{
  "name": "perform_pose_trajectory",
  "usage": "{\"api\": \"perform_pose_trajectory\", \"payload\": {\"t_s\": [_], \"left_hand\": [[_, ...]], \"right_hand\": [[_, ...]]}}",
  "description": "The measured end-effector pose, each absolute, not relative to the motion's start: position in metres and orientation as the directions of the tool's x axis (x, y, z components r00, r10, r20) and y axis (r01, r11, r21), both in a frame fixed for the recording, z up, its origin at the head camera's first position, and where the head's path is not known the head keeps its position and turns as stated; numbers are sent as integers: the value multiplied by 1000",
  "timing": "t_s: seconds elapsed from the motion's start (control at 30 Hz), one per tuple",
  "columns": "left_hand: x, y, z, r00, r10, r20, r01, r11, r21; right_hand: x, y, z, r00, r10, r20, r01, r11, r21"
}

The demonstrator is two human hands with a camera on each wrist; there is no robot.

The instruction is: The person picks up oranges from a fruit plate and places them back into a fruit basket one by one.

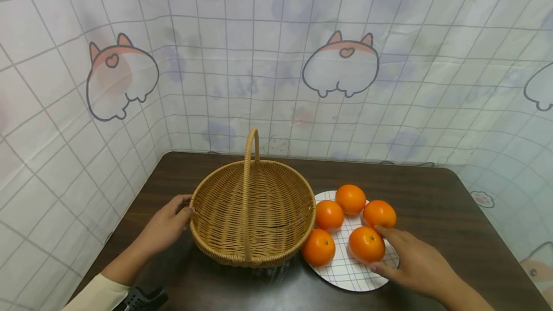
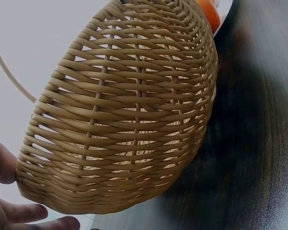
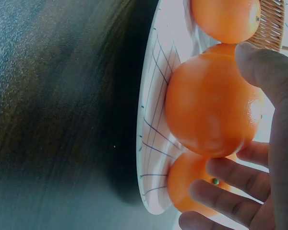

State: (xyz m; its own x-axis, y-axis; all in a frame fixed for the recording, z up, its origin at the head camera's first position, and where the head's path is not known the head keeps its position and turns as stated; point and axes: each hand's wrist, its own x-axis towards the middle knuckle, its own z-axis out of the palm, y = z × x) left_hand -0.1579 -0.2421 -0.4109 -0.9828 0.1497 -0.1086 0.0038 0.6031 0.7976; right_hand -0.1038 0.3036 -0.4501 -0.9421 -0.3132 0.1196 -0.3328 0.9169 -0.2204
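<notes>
A light-brown wicker basket [image 1: 276, 215] with one tall hooped handle stands on the table, nothing inside it. At its left rim my left hand [image 1: 170, 222] holds on; in the left wrist view the thumb [image 2: 7, 165] and fingers [image 2: 26, 213] lie either side of the woven edge. Right of the basket, a round white plate [image 1: 345, 280] with a thin grid pattern carries several oranges. My right hand [image 1: 419, 260] reaches around the front right orange [image 1: 366, 245]. Its thumb and spread fingers are close about that orange [image 3: 213, 105], which still sits on the plate.
The dark wood-grain table [image 1: 427, 196] ends at a white grid-patterned curtain [image 1: 276, 61] behind and at both sides. The other oranges [image 1: 351, 199] crowd around the one by my right hand. One orange [image 1: 318, 247] sits against the basket's right side.
</notes>
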Motion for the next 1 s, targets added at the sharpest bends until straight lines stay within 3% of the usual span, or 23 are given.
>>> {"api": "perform_pose_trajectory", "payload": {"t_s": [1.0], "left_hand": [[-156, -241, -411, -987, 114, -117, -31, 575, 817]], "right_hand": [[-111, 294, -456, -960, -261, 104, -278, 936, -218]]}}
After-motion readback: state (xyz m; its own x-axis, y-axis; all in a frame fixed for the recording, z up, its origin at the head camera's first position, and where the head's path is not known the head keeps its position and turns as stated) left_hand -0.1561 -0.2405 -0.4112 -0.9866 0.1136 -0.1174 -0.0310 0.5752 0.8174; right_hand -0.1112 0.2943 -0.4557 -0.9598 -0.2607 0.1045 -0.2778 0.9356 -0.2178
